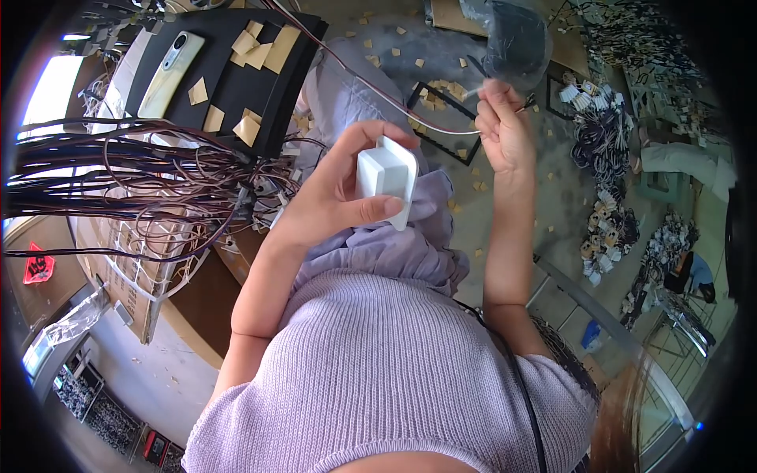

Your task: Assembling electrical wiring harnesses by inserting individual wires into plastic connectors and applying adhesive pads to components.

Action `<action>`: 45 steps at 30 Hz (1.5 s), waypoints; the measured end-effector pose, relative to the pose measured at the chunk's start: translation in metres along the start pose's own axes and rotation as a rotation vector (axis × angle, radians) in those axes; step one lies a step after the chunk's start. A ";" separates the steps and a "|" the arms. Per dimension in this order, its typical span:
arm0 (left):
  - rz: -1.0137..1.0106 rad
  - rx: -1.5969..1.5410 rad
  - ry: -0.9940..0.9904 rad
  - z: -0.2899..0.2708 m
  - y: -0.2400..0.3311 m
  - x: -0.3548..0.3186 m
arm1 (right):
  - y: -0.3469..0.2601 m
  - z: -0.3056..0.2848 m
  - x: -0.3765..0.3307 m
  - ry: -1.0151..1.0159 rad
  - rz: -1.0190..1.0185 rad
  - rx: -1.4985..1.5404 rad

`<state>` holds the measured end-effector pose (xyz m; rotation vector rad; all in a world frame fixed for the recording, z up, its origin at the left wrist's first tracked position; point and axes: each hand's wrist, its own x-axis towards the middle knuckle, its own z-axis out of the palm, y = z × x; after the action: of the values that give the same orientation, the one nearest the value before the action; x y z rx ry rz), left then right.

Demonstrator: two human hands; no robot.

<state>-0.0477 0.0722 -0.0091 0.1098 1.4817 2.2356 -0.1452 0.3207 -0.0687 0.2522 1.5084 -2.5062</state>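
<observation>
A phone (169, 72) lies on a black board (229, 75) above a bundle of dark wires (118, 189). Further right, the left hand (339, 193) clamps a white plastic box (386, 177) between thumb and curled fingers, open face tilted toward the right hand (505, 130), whose fingertips pinch a thin wire (394, 98), seemingly ready to feed it in.

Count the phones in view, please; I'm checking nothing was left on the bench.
1. A pale phone lies face down on the black pad at upper left, beside tan paper scraps. Others may be hidden under the wire bundle.
</observation>
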 end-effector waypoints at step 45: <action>1.256 -0.812 -0.176 -0.041 0.008 -0.239 | 0.270 0.417 -0.105 -0.950 -0.547 -1.041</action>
<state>0.1504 -0.0635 0.0235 1.1826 0.1952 3.4217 0.0099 -0.1630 -0.0790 -1.3966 2.1861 -1.2786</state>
